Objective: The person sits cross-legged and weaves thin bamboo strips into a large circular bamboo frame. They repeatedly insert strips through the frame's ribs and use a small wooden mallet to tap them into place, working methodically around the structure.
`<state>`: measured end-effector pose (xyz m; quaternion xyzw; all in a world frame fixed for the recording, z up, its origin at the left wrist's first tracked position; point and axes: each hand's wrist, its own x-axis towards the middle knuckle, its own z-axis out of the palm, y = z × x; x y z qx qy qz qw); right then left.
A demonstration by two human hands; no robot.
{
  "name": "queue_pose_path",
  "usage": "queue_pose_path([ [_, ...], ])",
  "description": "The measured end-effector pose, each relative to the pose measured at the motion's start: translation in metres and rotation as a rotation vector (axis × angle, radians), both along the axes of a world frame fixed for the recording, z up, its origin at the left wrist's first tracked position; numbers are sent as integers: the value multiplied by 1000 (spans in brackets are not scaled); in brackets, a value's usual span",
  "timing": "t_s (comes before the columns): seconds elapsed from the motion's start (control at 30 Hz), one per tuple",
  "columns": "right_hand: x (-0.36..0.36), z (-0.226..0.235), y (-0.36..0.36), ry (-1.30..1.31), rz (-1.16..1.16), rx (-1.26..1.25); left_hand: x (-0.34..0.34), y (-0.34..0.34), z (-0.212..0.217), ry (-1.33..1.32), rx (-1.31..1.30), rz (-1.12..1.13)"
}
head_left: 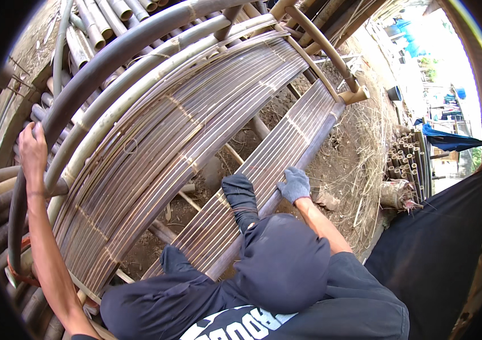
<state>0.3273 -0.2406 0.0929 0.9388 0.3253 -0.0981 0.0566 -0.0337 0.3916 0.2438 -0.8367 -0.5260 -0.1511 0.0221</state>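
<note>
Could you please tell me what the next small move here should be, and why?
I would probably press the left hand firmly against the dark bamboo pole to steady the frame. That hand is already at the pole, while a co-worker's gloved hand is at the edge of the narrower slatted panel.

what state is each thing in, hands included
left hand: bare, on the dark pole
dark pole: curved in this view, under the left hand
right hand: gloved in grey, on the rail
rail: along the narrow slat panel's edge
narrow slat panel: slats side by side, dark-covered foot on it
wide slat panel: slats tied across in bands
blue sheet: creased
bamboo stack: cut ends showing
</note>
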Motion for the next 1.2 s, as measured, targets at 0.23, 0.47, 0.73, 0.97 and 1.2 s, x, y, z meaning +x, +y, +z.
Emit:
queue_pose_path([
  [0.23, -3, 48, -5, 1086, -830, 500, 149, -216, -40, -291, -262, -936],
  [0.47, 77, 242, 24, 1009, -346, 235, 285, -427, -115, -430, -971, -1130],
  [0.73, 169, 100, 119, 10, 353, 505, 241, -422, -195, -352, -1048, -80],
  [0.97, 64, -79, 180, 485, 651, -361, 280, -404, -238, -235, -1308, -160],
  [1.2, 101, -91, 187, 876, 688, -386, 269, -410, -241, -278, -1399, -35],
])
